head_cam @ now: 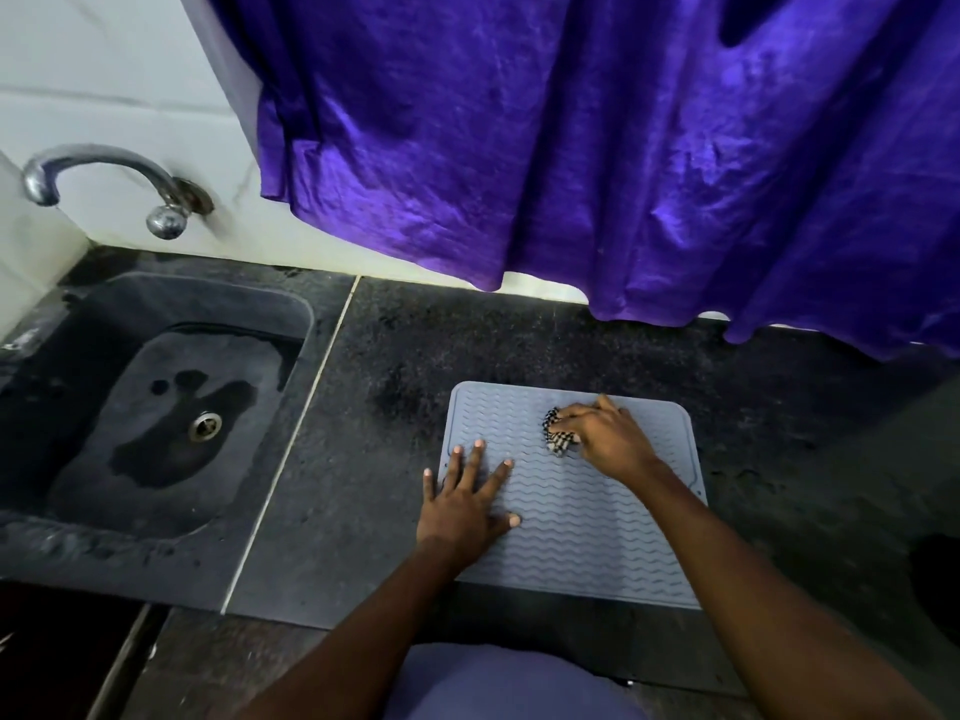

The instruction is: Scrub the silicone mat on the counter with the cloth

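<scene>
A grey silicone mat [587,532] with wavy ridges lies flat on the dark stone counter [363,459], near its front edge. My right hand [605,433] is shut on a bunched black-and-white checked cloth [558,438] and presses it onto the mat's upper middle. Most of the cloth is hidden under my fingers. My left hand [467,501] lies flat with fingers spread on the mat's left edge, holding nothing.
A dark stone sink [156,407] with a metal drain [205,426] and wet patches sits to the left. A chrome tap [104,184] juts from the white tiled wall. A purple curtain [597,148] hangs over the counter's back.
</scene>
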